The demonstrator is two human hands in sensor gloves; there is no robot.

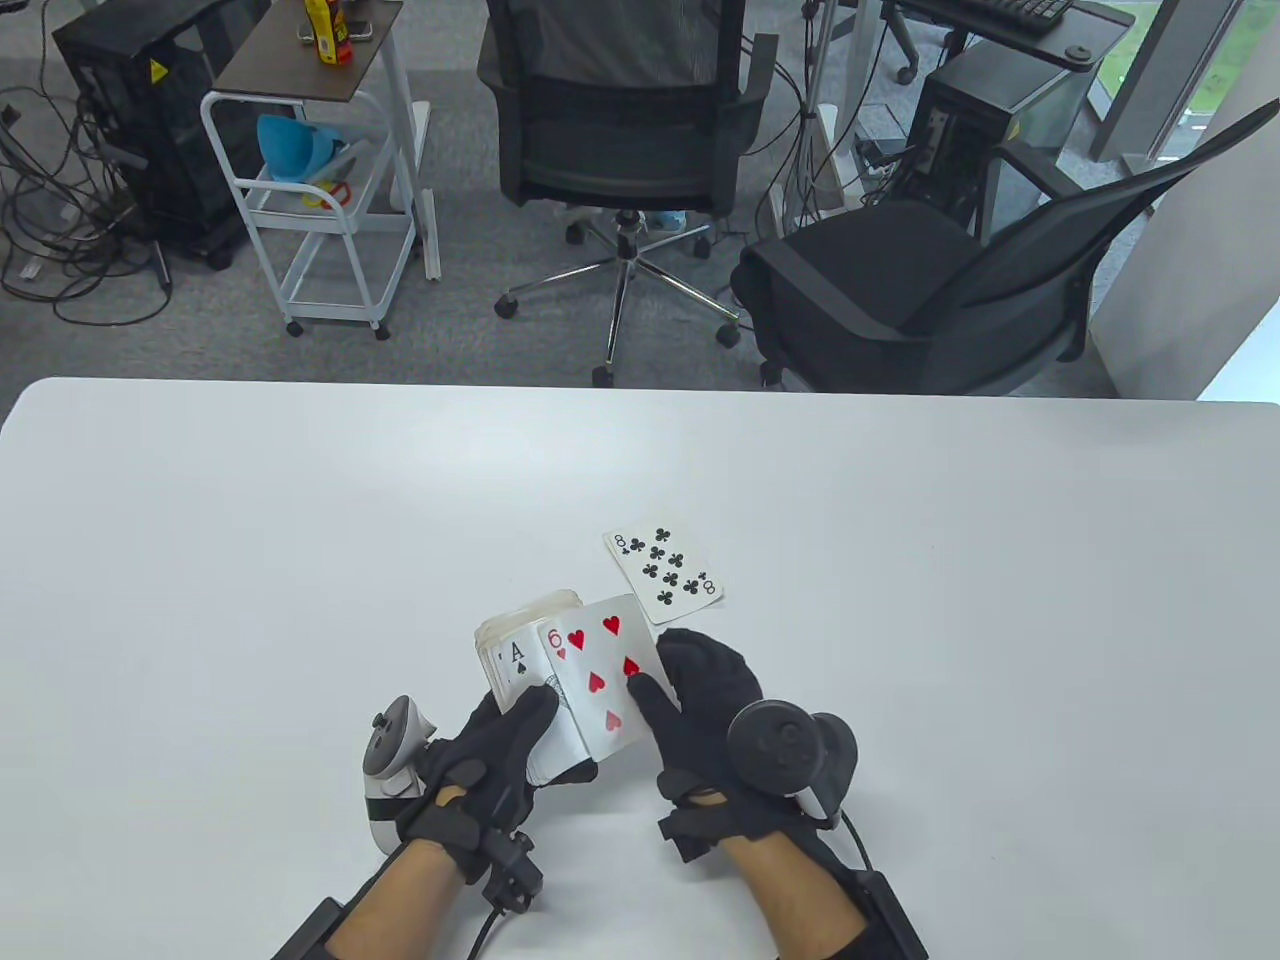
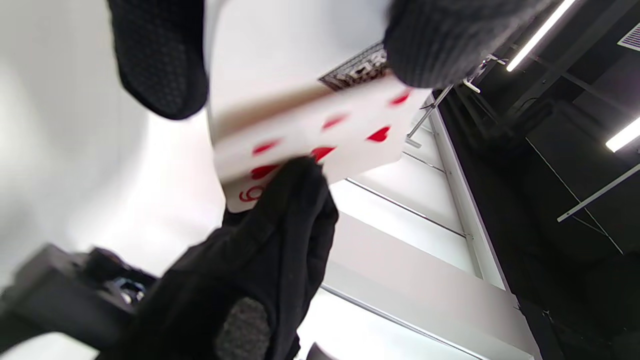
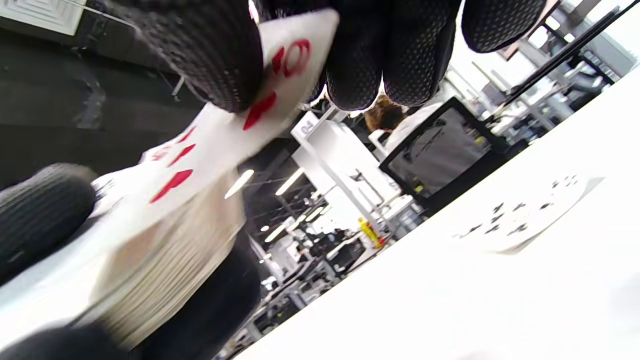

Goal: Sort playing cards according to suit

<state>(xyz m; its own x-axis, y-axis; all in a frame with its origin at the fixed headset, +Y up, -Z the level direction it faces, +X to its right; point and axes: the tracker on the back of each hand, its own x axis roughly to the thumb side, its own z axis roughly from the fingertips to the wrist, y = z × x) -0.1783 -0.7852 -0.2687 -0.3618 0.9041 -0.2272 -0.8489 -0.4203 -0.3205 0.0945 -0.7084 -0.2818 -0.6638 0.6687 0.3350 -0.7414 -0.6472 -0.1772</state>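
1. Near the table's [image 1: 200, 520] front edge, I am watching both hands working close together, with the deck [image 1: 527, 665] between them and above the surface.
2. The left hand [image 1: 487, 765] is cradling the deck from below, its fingers curling round the pack and its thumb lying across the face of the top card, an ace showing a black pip.
3. The right hand [image 1: 705, 700] is pinching the six of hearts [image 1: 597, 672], thumb on the face and fingers underneath; the right wrist view is showing that same clamp from below, the fingertips [image 3: 355, 75] pressing the card's back.
4. The six is lying face up, overlapping the deck's right side and sticking out toward the right hand, so it is bridging the two hands.
5. In the left wrist view the six [image 2: 320, 145] is appearing blurred, with the right thumb [image 2: 295, 200] covering part of it.
6. The eight of clubs [image 1: 663, 574] is lying face up, flat and alone on the table, just beyond the right hand's fingertips and apart from the deck; no hand is touching it.
7. In the right wrist view I am seeing the eight [image 3: 520, 220] only faintly, off to the right on the tabletop.
8. Beyond the table two office chairs [image 1: 620, 130] are standing on the grey floor, and a white cart [image 1: 320, 190] is sitting at far left.
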